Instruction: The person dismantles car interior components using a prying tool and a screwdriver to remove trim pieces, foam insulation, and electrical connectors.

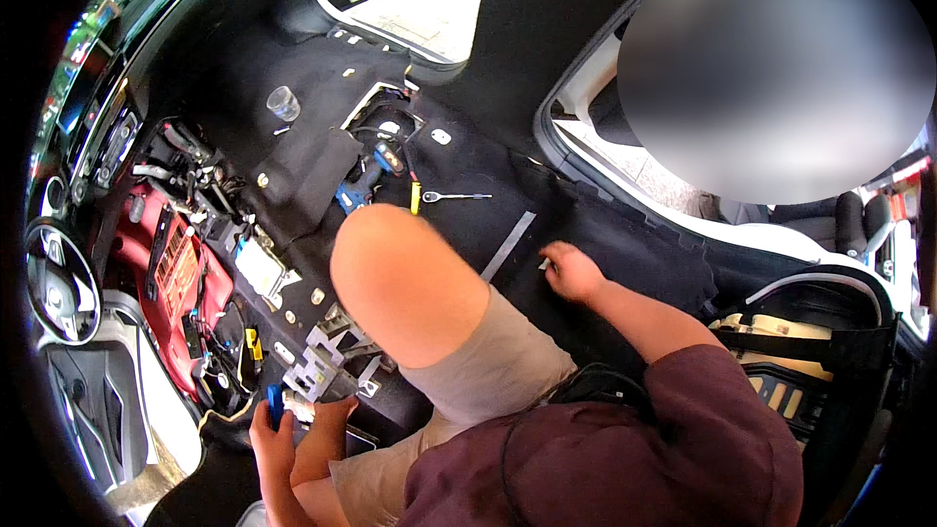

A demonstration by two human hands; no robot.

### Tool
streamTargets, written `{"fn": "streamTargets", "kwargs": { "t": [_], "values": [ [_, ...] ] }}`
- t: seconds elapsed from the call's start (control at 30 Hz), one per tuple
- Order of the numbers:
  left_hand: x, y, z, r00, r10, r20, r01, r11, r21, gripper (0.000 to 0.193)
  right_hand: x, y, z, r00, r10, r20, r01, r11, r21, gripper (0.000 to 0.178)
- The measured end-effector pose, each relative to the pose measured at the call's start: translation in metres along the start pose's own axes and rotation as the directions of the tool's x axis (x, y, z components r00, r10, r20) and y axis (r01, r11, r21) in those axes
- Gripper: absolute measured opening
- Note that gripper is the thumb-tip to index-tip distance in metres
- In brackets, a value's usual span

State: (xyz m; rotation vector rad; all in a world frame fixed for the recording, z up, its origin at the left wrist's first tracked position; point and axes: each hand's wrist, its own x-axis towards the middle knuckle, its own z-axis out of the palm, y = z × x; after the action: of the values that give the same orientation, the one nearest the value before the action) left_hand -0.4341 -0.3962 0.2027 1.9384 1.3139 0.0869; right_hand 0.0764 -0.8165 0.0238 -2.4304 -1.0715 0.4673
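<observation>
At the lower left, my left hand (272, 439) is closed around a small blue object (275, 406); its kind cannot be made out. Just beside it are my bent leg and the metal floor bracket (317, 363). My right hand (574, 273) is low over the black carpet, right of my raised knee. Its fingers are curled together, with a small pale bit (546, 264) at the fingertips. Beyond my knee lie a blue cordless drill (359, 187), a ratchet wrench (457, 196) and a narrow yellow piece (415, 198).
I sit inside a car body on a black carpeted floor (644, 263). A clear cup (283, 103) stands farther off. To the left are a red panel (207, 303), exposed wiring and a steering wheel (62, 280). A grey strip (509, 245) lies near my right hand.
</observation>
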Motion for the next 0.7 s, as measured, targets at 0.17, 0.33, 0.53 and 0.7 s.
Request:
{"fn": "streamTargets", "kwargs": {
  "t": [0.17,0.33,0.53,0.7],
  "values": [
    [0.012,-0.024,0.000,0.994,-0.015,-0.107,0.010,0.999,-0.050,0.035,0.072,0.043,-0.045,0.899,0.197,-0.392,-0.256,0.961,-0.105,0.037],
    [0.013,-0.025,0.007,0.992,-0.063,-0.111,0.053,0.994,-0.092,0.030,0.115,0.103,-0.084,0.819,0.564,-0.103,-0.562,0.754,-0.340,0.063],
    [0.009,-0.040,-0.001,0.984,-0.122,-0.131,0.119,0.992,-0.029,0.029,0.139,0.089,-0.066,0.762,0.647,-0.041,-0.612,0.697,-0.374,0.078],
    [0.013,-0.050,0.002,0.975,-0.135,-0.174,0.130,0.991,-0.039,0.032,0.153,0.099,-0.060,0.781,0.616,0.105,-0.525,0.739,-0.422,0.075]
  ]
}}
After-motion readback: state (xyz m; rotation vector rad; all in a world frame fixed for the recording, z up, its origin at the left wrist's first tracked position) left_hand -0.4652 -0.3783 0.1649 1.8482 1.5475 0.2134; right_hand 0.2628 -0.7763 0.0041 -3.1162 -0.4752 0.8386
